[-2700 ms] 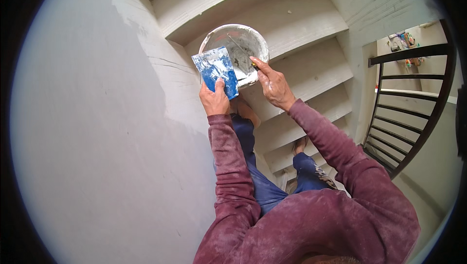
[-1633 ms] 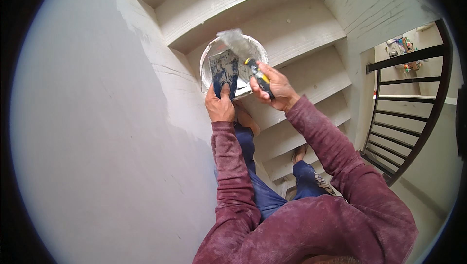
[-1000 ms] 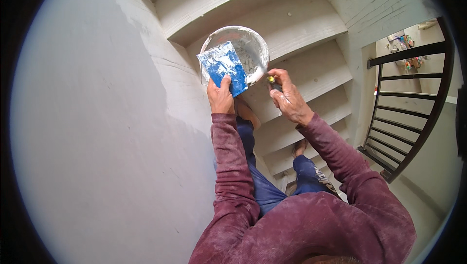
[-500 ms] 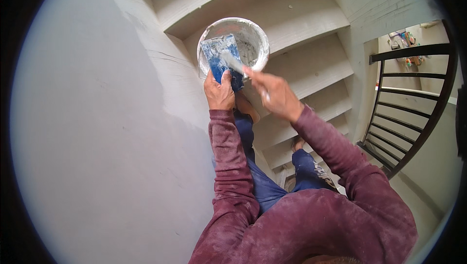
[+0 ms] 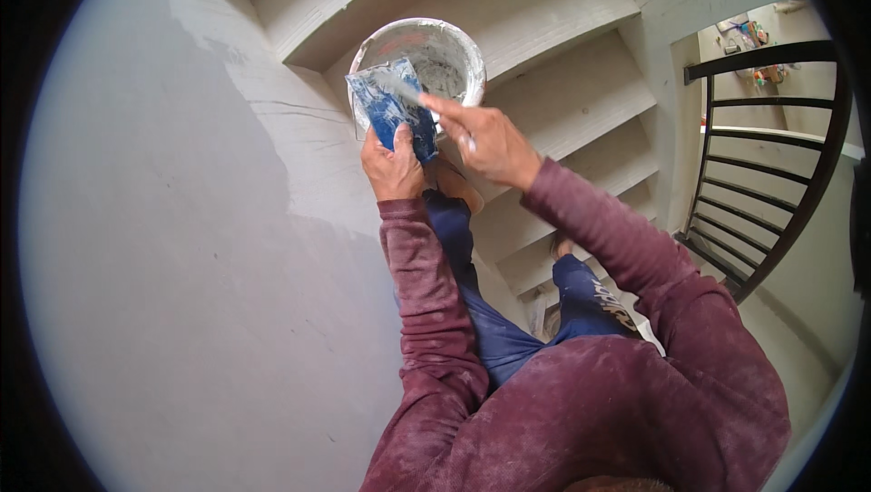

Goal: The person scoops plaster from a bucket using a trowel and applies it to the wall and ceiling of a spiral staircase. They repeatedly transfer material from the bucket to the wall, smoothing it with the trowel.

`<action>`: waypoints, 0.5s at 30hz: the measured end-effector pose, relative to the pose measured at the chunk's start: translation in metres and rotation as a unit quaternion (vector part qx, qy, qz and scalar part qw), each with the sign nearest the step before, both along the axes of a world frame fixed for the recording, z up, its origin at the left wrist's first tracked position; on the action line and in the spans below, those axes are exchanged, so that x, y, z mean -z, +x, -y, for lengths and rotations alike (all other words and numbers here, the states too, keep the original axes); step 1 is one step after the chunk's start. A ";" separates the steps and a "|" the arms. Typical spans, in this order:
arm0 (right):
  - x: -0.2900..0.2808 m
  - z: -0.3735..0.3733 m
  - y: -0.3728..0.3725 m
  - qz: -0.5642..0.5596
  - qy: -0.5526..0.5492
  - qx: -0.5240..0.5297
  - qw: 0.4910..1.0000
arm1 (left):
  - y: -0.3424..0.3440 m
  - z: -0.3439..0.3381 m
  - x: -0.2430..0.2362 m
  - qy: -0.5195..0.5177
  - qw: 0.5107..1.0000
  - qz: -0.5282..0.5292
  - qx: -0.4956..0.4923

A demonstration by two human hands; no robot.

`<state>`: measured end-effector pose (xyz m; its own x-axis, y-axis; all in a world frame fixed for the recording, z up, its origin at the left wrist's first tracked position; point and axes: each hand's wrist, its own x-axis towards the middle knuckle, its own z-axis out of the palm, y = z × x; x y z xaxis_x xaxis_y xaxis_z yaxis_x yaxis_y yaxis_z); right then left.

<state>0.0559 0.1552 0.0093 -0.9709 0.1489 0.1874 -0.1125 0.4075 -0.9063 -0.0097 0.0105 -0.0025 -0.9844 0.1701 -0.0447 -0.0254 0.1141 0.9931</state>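
Blue rectangular plate (image 5: 385, 117), smeared with whitish paste, is gripped at its lower end by the left hand (image 5: 392, 168), overlapping in view the round, paste-coated white bucket (image 5: 470, 49) by the pale stairs (image 5: 553, 7). Farther right, the right hand (image 5: 490, 142) is closed around a blurred grey-bladed scraper (image 5: 404, 87), its blade seemingly touching the plate; beyond stands a dark slatted railing (image 5: 762, 58).

An indoor stairwell in unfinished condition: bare, pale steps (image 5: 572, 93) climb through it, with a patchily coated wall (image 5: 181, 247) left of them, a dark railing (image 5: 771, 56) right, and a white-smeared bucket (image 5: 458, 46) on them.
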 end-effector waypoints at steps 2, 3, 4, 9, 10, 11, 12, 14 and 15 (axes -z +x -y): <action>0.004 -0.001 -0.009 -0.041 -0.017 0.007 0.999 | -0.003 -0.002 0.001 -0.017 1.000 0.006 -0.017; -0.001 0.007 0.002 -0.078 -0.010 -0.021 0.997 | -0.001 0.001 -0.002 -0.006 1.000 -0.022 -0.006; -0.001 0.007 0.001 -0.052 -0.014 -0.012 0.998 | -0.001 0.003 0.000 -0.016 1.000 -0.016 -0.007; -0.007 0.011 0.000 -0.070 -0.015 -0.039 0.997 | -0.002 0.001 0.005 -0.020 0.999 -0.037 -0.013; -0.008 0.013 0.001 -0.091 -0.013 -0.056 0.994 | -0.002 0.004 0.006 -0.026 0.998 -0.058 -0.010; -0.001 0.017 0.002 -0.055 0.029 -0.064 0.996 | -0.003 0.005 0.008 -0.027 0.999 -0.039 0.001; 0.001 0.013 -0.004 -0.057 0.000 -0.039 0.998 | -0.005 0.002 0.003 0.028 0.999 0.007 0.015; 0.005 0.003 -0.019 -0.061 -0.058 0.009 0.996 | -0.002 -0.001 -0.006 -0.011 1.000 0.026 0.005; 0.003 0.007 -0.014 -0.069 -0.051 -0.012 0.996 | 0.000 -0.001 -0.005 0.021 1.000 0.005 -0.008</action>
